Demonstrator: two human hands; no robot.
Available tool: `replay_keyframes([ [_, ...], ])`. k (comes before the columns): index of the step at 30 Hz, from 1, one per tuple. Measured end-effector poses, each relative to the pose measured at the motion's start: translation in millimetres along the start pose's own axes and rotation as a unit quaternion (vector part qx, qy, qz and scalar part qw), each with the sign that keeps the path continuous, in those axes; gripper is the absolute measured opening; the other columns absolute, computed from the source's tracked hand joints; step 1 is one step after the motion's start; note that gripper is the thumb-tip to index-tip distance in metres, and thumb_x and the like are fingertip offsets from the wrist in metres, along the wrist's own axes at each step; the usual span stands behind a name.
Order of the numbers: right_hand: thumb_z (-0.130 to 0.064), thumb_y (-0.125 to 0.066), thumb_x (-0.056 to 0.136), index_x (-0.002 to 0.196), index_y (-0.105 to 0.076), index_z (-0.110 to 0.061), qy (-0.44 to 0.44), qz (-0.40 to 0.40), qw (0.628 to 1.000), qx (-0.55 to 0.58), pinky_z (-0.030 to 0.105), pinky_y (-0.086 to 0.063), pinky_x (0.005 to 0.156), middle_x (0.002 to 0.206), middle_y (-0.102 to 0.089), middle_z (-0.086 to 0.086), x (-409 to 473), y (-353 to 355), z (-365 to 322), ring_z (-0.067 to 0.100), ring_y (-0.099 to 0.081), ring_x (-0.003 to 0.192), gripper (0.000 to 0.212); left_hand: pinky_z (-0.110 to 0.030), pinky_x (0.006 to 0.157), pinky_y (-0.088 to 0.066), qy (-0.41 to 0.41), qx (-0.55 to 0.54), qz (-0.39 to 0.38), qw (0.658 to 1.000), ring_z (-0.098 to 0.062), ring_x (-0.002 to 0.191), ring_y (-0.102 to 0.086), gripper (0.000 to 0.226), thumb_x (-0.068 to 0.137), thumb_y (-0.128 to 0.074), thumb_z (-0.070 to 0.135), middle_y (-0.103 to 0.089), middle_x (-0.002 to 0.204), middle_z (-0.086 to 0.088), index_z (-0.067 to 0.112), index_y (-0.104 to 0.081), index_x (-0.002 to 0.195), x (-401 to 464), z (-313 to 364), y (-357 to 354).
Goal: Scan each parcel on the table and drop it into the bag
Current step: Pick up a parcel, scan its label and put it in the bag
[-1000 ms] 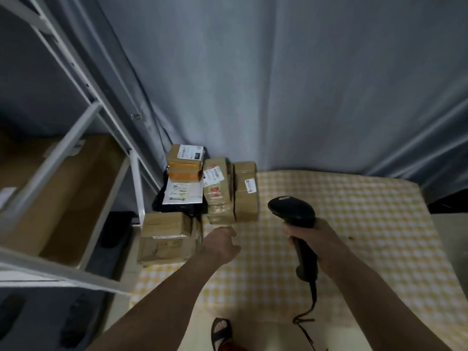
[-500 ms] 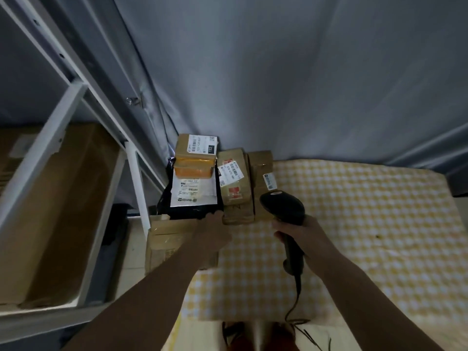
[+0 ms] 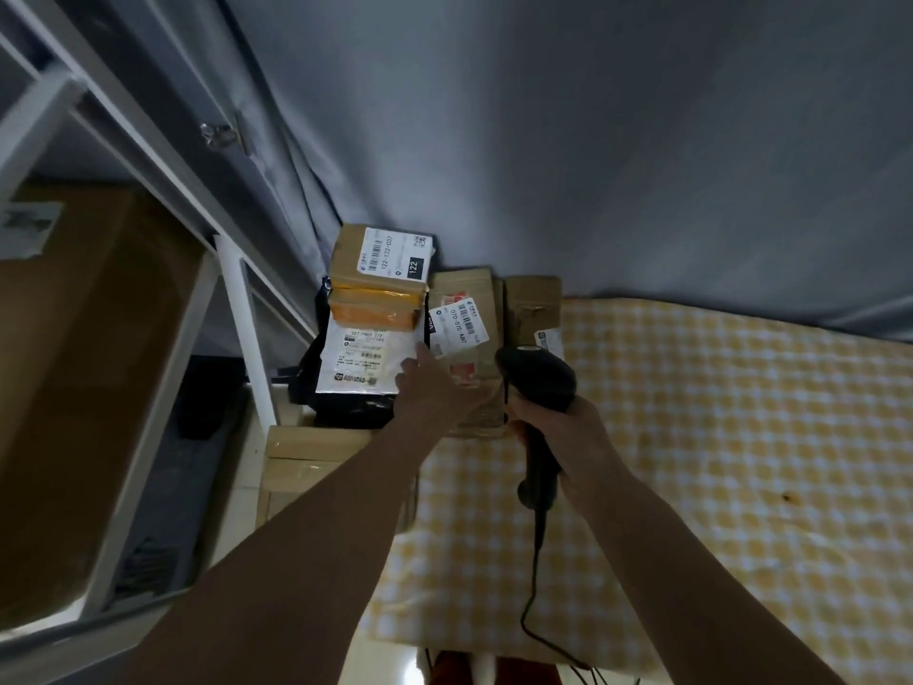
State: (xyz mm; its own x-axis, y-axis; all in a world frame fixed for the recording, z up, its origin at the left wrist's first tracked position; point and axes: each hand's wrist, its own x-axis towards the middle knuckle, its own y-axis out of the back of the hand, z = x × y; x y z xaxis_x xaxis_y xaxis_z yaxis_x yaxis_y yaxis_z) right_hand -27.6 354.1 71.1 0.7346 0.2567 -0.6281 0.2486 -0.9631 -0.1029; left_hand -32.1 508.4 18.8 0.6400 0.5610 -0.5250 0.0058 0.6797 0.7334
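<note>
Where the white metal shelving stands at the far left, a large brown carton fills its shelf, and just beside the frame the parcels crowd the table's far-left corner against the grey curtain. At the near end of the cluster a plain cardboard box sits at the table's left edge, partly hidden by the left forearm. Behind it lies a black mailer bag with a white label, and stacked on the bag's far end are a small orange-taped box and, on top, a brown box marked 122. The left hand reaches over the cluster with fingers stretched forward — its fingertips lie at the seam between the mailer's label and the tall brown parcel to the right; whether it has hold of either parcel cannot be told. Another brown parcel stands touching that one on its right. The right hand grips the handle of a black barcode scanner — head pointed at the parcels, cable trailing toward the near edge of the yellow checked tablecloth.
</note>
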Motion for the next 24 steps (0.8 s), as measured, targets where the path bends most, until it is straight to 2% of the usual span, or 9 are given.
replay_keyframes([
  [4,-0.003,-0.068,0.084,0.093,-0.063,0.005,-0.008,0.004,1.0,0.013,0.032,-0.043,0.061,0.068,-0.057,0.011,17,13,12,0.02,-0.052,0.061,0.013,-0.047,0.1,-0.04,0.026,-0.056,0.027,0.998,-0.034,0.13,-0.037,0.128,0.062,-0.084,0.052,-0.035,0.14,-0.015,0.017,-0.001,0.153,28,19,-23],
  [10,-0.004,-0.069,0.084,0.082,-0.066,-0.004,-0.054,0.022,0.998,0.039,0.036,-0.045,0.069,0.074,-0.061,0.012,28,35,22,0.024,-0.055,0.069,0.003,-0.047,0.097,-0.041,0.088,-0.04,0.067,0.993,-0.035,0.127,-0.036,0.133,0.061,-0.085,0.051,-0.032,0.14,-0.017,0.015,0.004,0.153,41,34,-47],
  [16,-0.007,-0.072,0.081,0.077,-0.065,-0.005,-0.034,0.049,0.998,0.008,0.039,-0.044,0.073,0.072,-0.06,0.013,33,46,15,0.028,-0.054,0.072,0.008,-0.05,0.108,-0.036,0.081,-0.133,0.02,0.988,-0.037,0.135,-0.03,0.127,0.061,-0.085,0.05,-0.028,0.145,-0.019,0.013,-0.005,0.153,13,35,-50],
  [19,-0.01,-0.073,0.08,0.081,-0.065,-0.008,-0.008,0.072,0.997,-0.011,0.039,-0.044,0.071,0.072,-0.059,0.01,33,50,6,0.027,-0.055,0.073,0.008,-0.048,0.104,-0.043,0.065,-0.215,-0.035,0.974,-0.033,0.132,-0.034,0.137,0.046,-0.087,0.049,-0.028,0.143,-0.013,0.015,-0.008,0.153,-18,24,-51],
  [21,-0.012,-0.073,0.081,0.083,-0.065,-0.012,0.008,0.084,0.996,-0.021,0.037,-0.045,0.071,0.074,-0.062,0.005,28,51,-1,0.025,-0.059,0.074,0.008,-0.032,0.088,-0.053,0.05,-0.271,-0.062,0.959,-0.024,0.118,-0.046,0.114,0.051,-0.089,0.038,-0.038,0.131,-0.008,0.014,-0.026,0.143,-39,17,-50],
  [23,-0.015,-0.074,0.081,0.091,-0.066,-0.013,0.013,0.074,0.997,-0.027,0.035,-0.051,0.075,0.083,-0.067,0.004,17,53,-8,0.024,-0.064,0.082,0.012,-0.014,0.063,-0.051,0.035,-0.309,-0.079,0.947,-0.012,0.096,-0.051,0.07,0.065,-0.088,0.017,-0.045,0.108,0.001,0.018,-0.04,0.117,-60,16,-46],
  [24,-0.016,-0.075,0.08,0.098,-0.067,-0.011,0.015,0.061,0.998,-0.023,0.036,-0.053,0.08,0.091,-0.07,0.006,11,54,-10,0.024,-0.066,0.088,0.02,-0.012,0.057,-0.049,0.024,-0.332,-0.084,0.939,-0.01,0.092,-0.051,0.063,0.068,-0.086,0.008,-0.046,0.103,0.003,0.02,-0.039,0.109,-71,18,-42],
])
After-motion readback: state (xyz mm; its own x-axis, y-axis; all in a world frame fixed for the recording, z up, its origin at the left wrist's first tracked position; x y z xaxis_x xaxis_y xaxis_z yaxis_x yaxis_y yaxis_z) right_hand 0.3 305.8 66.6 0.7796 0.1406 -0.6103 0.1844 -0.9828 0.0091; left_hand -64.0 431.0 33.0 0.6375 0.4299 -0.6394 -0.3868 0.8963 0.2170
